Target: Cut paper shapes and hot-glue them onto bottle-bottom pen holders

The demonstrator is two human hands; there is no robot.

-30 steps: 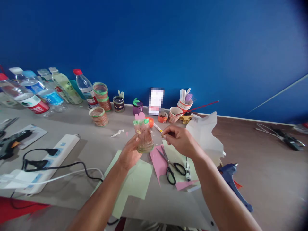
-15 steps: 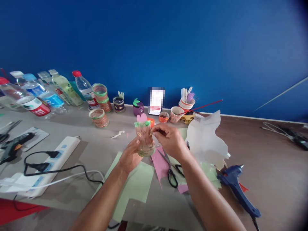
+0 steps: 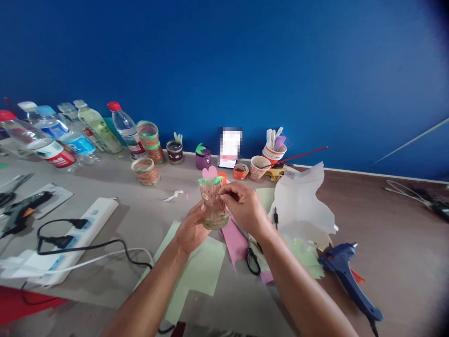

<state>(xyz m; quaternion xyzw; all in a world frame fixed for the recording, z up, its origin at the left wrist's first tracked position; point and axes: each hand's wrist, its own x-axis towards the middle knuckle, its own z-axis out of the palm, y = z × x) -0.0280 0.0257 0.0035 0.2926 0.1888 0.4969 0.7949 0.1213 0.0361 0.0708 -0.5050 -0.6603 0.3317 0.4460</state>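
Currently, a brown-painted cup (image 3: 212,214) is being grasped by the fingers of the left hand (image 3: 191,230). To their right, the right hand (image 3: 247,208) is being held at its side, fingertip grip unclear; through hard pressing, the cup could be tipped.

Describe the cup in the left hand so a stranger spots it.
Find the blue wall, then the grey table below it. Near the picture's middle, the left hand holds a brown-streaked cup, with the right hand at its side. Unlike the brown cups beside the bottles, it has a pink lobed piece above its green rim.
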